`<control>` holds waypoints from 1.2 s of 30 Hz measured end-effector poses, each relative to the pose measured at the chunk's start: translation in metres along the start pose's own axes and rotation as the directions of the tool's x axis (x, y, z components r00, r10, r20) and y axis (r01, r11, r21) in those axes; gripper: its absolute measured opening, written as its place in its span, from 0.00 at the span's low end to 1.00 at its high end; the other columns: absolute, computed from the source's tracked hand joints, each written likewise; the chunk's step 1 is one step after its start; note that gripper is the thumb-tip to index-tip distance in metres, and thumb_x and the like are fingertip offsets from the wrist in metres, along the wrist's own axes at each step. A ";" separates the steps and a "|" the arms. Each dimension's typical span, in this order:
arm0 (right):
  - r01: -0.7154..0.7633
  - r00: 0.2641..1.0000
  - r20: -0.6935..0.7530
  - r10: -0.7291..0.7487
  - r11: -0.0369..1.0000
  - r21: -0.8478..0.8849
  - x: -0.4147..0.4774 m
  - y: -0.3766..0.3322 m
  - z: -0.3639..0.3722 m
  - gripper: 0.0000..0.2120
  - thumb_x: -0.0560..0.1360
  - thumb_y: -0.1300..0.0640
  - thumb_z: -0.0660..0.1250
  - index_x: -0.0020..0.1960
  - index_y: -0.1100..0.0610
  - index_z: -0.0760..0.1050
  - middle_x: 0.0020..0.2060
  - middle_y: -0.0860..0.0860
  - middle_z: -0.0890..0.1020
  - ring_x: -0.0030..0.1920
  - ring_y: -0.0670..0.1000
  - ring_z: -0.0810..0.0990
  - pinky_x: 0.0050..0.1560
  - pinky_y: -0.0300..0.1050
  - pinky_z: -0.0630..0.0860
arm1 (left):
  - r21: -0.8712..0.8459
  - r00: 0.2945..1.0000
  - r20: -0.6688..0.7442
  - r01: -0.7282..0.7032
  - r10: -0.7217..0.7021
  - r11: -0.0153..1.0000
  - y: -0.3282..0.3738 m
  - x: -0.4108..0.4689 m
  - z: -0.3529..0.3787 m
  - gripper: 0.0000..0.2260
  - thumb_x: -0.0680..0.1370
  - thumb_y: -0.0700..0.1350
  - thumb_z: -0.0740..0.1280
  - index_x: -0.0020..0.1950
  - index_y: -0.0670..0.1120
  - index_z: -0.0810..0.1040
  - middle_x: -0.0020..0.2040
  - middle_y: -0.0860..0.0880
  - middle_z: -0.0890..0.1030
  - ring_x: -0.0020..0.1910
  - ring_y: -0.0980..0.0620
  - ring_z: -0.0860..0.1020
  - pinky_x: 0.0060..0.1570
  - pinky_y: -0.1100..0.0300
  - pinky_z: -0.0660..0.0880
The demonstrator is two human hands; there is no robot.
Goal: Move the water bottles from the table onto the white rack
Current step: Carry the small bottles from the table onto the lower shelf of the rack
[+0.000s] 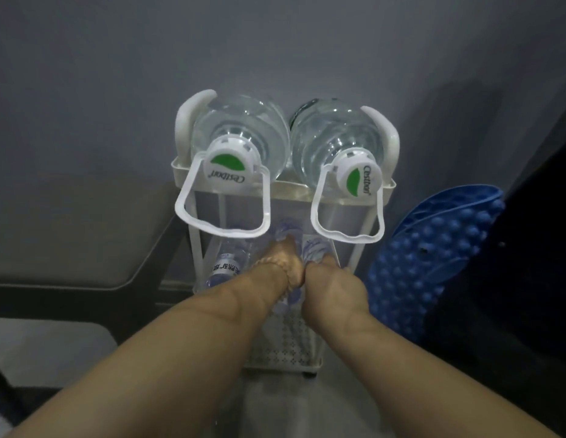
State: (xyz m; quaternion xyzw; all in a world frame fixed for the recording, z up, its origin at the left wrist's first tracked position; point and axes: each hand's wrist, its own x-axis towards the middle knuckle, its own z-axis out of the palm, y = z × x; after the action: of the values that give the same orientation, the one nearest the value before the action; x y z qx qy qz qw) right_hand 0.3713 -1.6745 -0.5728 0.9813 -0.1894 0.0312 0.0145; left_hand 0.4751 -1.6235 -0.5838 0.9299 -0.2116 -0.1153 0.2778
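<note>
Water bottles (289, 235) clear, blue-labelled, lying on white rack (307, 191).

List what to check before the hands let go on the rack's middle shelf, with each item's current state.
1. Two large bottles lying on the white rack's top tier: ok.
2. Left hand on a small bottle: ok.
3. Right hand on a second small bottle: ok.
4. Both bottles resting on the shelf: cannot tell.
5. Third bottle already lying there: ok.
</note>
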 end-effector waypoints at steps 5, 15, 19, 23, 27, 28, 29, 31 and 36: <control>-0.018 0.998 -0.051 0.021 0.999 0.047 -0.002 0.002 0.026 0.21 0.70 0.54 0.71 0.61 0.55 0.71 0.63 0.55 0.69 0.52 0.60 0.75 0.43 0.50 0.77 | -0.091 0.997 -0.051 0.048 -0.052 0.995 -0.006 -0.002 0.024 0.22 0.82 0.47 0.56 0.74 0.43 0.59 0.72 0.38 0.63 0.70 0.39 0.62 0.67 0.53 0.60; 0.007 0.994 -0.109 0.017 0.977 0.214 -0.007 0.013 0.063 0.42 0.66 0.46 0.70 0.73 0.52 0.53 0.74 0.53 0.55 0.62 0.64 0.67 0.55 0.54 0.72 | 0.228 0.996 -0.082 0.065 -0.048 0.971 -0.018 0.005 0.038 0.30 0.75 0.61 0.55 0.74 0.50 0.58 0.74 0.42 0.61 0.73 0.40 0.55 0.67 0.36 0.48; 0.045 0.999 -0.007 -0.044 0.974 0.221 -0.015 0.019 0.067 0.49 0.64 0.51 0.75 0.74 0.48 0.47 0.76 0.54 0.44 0.68 0.64 0.59 0.65 0.55 0.65 | 0.028 0.982 -0.186 -0.034 0.038 0.999 -0.033 -0.002 0.033 0.17 0.77 0.50 0.60 0.65 0.50 0.74 0.68 0.46 0.72 0.69 0.46 0.65 0.67 0.50 0.55; 0.091 0.992 -0.094 -0.085 0.994 0.055 -0.027 0.017 0.078 0.41 0.72 0.55 0.67 0.76 0.53 0.45 0.76 0.60 0.42 0.72 0.67 0.52 0.69 0.55 0.63 | 0.087 0.887 -0.320 -0.321 0.332 0.943 -0.042 -0.027 0.037 0.18 0.74 0.49 0.57 0.61 0.51 0.78 0.64 0.50 0.77 0.68 0.47 0.68 0.68 0.45 0.54; 0.107 0.989 -0.106 -0.104 0.994 0.028 -0.027 0.015 0.074 0.35 0.76 0.57 0.62 0.77 0.56 0.46 0.76 0.61 0.44 0.74 0.66 0.48 0.71 0.56 0.59 | 0.280 0.879 -0.112 -0.419 0.463 0.864 -0.062 -0.051 0.044 0.35 0.67 0.58 0.58 0.74 0.50 0.62 0.75 0.49 0.62 0.74 0.54 0.56 0.70 0.44 0.47; 0.112 0.988 -0.107 -0.108 0.993 0.031 -0.026 0.014 0.071 0.34 0.76 0.58 0.62 0.76 0.57 0.48 0.76 0.61 0.46 0.74 0.66 0.49 0.72 0.56 0.59 | 0.347 0.877 -0.091 -0.417 0.472 0.840 -0.066 -0.052 0.044 0.37 0.66 0.60 0.58 0.74 0.50 0.59 0.76 0.49 0.60 0.74 0.55 0.55 0.71 0.45 0.46; 0.123 0.987 -0.108 -0.119 0.992 0.032 -0.026 0.013 0.070 0.32 0.77 0.59 0.61 0.76 0.58 0.50 0.76 0.61 0.48 0.74 0.66 0.49 0.72 0.56 0.58 | 0.410 0.870 -0.087 -0.412 0.484 0.814 -0.069 -0.052 0.044 0.39 0.65 0.63 0.59 0.74 0.50 0.59 0.76 0.50 0.60 0.74 0.55 0.56 0.71 0.44 0.46; 0.185 0.973 -0.142 -0.180 0.982 0.023 -0.026 0.011 0.066 0.29 0.75 0.61 0.63 0.74 0.61 0.57 0.74 0.62 0.57 0.73 0.64 0.55 0.72 0.57 0.57 | 0.501 0.853 -0.096 -0.405 0.514 0.765 -0.068 -0.051 0.042 0.38 0.67 0.64 0.60 0.74 0.50 0.60 0.75 0.49 0.61 0.73 0.54 0.58 0.71 0.43 0.46; 0.348 0.880 -0.287 -0.379 0.925 -0.153 -0.010 0.020 0.068 0.24 0.70 0.59 0.65 0.65 0.65 0.72 0.60 0.60 0.78 0.64 0.61 0.74 0.69 0.62 0.58 | 0.615 0.848 -0.155 -0.319 0.506 0.721 -0.063 -0.047 0.044 0.32 0.72 0.61 0.60 0.72 0.46 0.64 0.72 0.48 0.67 0.75 0.46 0.54 0.69 0.36 0.44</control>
State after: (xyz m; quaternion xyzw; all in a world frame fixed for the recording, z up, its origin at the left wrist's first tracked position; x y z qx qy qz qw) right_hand 0.3586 -1.6921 -0.6412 0.9801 0.0015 0.1728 0.0975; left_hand 0.4398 -1.5744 -0.6510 0.9032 -0.3937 0.1670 0.0370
